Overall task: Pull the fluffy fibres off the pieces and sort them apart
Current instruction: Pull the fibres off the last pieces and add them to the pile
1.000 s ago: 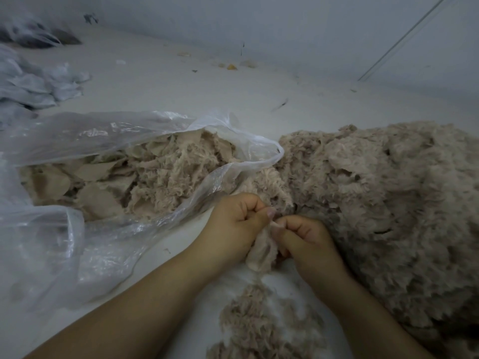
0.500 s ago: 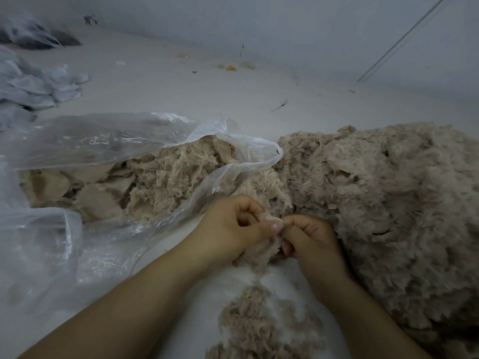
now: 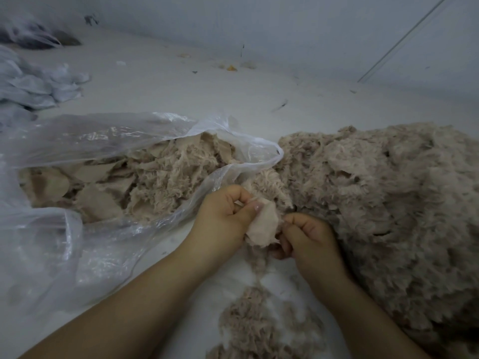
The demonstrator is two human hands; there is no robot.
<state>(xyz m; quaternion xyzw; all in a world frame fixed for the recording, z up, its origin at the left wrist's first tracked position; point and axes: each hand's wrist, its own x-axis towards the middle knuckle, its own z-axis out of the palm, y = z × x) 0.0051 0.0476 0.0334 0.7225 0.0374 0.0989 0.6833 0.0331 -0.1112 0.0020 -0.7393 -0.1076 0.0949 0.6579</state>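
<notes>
A pale floor [image 3: 160, 97] is seen running back to a plain grey-white wall [image 3: 285, 27], all pretty dimly lit. Small bits of debris [image 3: 231, 67] are scattered along the wall's base, and a thin line [image 3: 404, 38] is seen slanting across the wall at right.

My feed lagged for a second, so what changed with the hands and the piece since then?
The left hand and right hand, which were pressed together, have drawn slightly apart, and the piece has turned so its smooth backing shows between them. Both hands still pinch it. The bag, the big pile and the loose fluff near the person lie as before.
</notes>
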